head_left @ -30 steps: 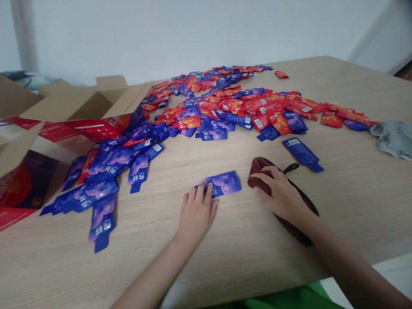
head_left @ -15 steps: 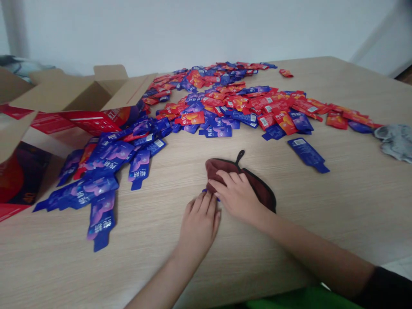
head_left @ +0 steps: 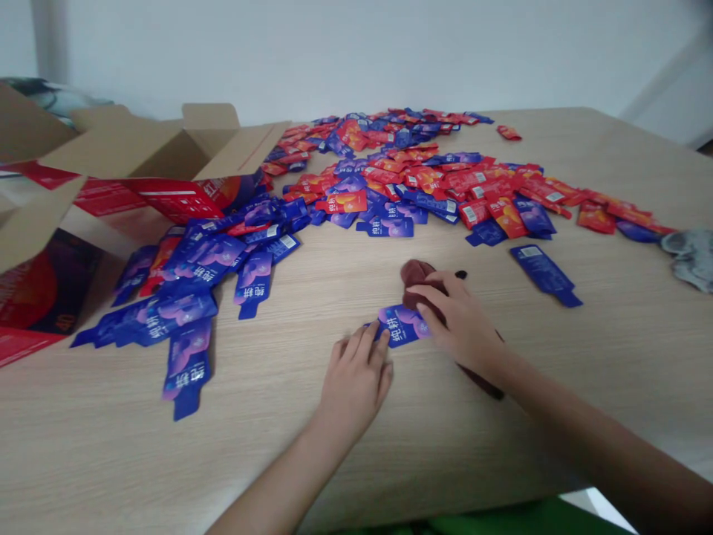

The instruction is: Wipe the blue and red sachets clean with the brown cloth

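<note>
A blue and purple sachet (head_left: 405, 325) lies flat on the table in front of me. Fingers of my left hand (head_left: 356, 375) rest flat on its narrow left end, pressing it to the tabletop. My right hand (head_left: 460, 319) grips a bunched brown cloth (head_left: 419, 282) with dark edging, held against the sachet's right end. Part of the cloth hangs out below the hand, and a black loop end (head_left: 460, 275) shows beyond the fingers. My palm hides the rest of the cloth.
Red and blue sachets (head_left: 451, 178) spread in a heap across the back. More blue sachets (head_left: 192, 267) pile up at left beside open cardboard boxes (head_left: 167, 148). A single blue sachet (head_left: 546, 273) lies to the right, and a grey cloth (head_left: 691, 260) sits at the far right.
My right hand has slid right with the brown cloth, which is now more bunched. The sachet, mostly covered before, is exposed. My left hand stays at its left end.
</note>
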Available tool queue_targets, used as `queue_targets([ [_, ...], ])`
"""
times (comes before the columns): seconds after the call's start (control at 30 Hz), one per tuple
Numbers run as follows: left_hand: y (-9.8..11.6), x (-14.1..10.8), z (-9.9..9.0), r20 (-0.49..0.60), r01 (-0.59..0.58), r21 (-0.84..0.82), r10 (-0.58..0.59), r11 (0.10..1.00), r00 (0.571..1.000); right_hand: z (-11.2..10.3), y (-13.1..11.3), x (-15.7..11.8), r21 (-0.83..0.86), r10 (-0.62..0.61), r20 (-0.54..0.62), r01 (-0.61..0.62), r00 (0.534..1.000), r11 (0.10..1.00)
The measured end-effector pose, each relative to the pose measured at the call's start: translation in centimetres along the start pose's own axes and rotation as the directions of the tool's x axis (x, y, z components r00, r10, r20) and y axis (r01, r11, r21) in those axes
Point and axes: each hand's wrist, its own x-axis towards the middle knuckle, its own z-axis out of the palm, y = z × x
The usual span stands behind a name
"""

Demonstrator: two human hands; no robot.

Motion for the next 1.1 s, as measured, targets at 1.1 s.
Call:
queue_targets([
  [1.1,0.5,0.2,-0.5,0.05,0.009,0.015,-0.01,1.0,0.999,-0.7,4.6,-2.6,-0.073,0.154,0.108,-0.147,0.982,0.986],
])
